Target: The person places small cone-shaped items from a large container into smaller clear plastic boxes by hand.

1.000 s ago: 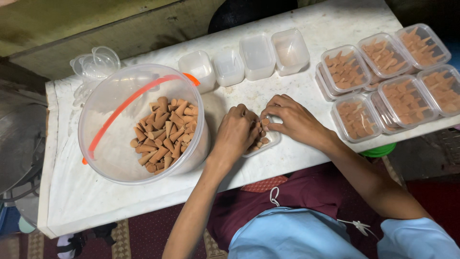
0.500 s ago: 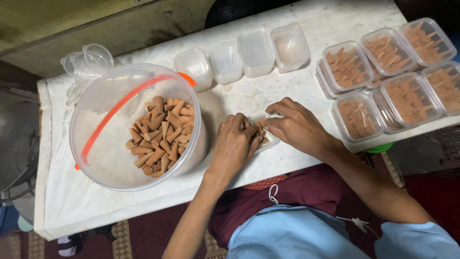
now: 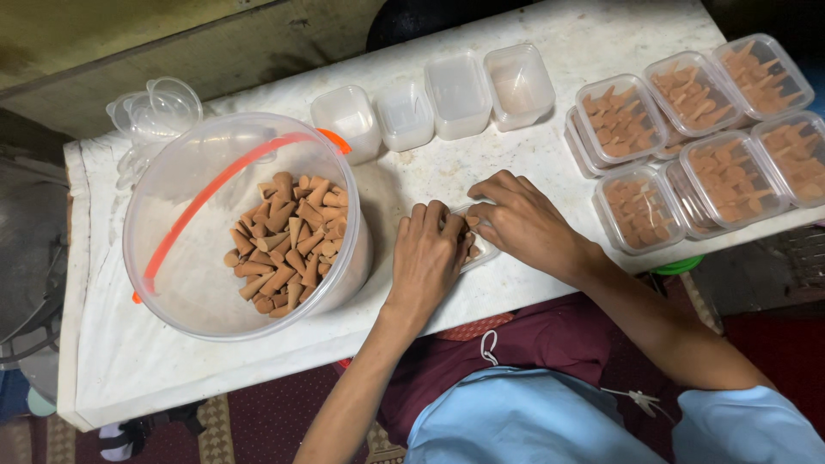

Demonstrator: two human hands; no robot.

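Note:
My left hand (image 3: 427,258) and my right hand (image 3: 520,222) rest together over a small clear plastic box (image 3: 481,251) near the table's front edge. The box is mostly hidden under them; a few brown cones show between the fingers. Both hands have fingertips on cones inside it, and my right thumb and forefinger pinch one cone (image 3: 472,221). Just left of my left hand stands a big clear bucket (image 3: 172,283) with an orange handle, holding a heap of brown incense cones (image 3: 288,245).
Several empty clear boxes (image 3: 460,90) line the back of the white marble table (image 3: 567,43). Several filled boxes of cones (image 3: 713,176) are stacked at the right edge. Clear lids (image 3: 159,107) lie at the back left.
Both hands stay on the small box, with only small finger movements. The view has shifted slightly.

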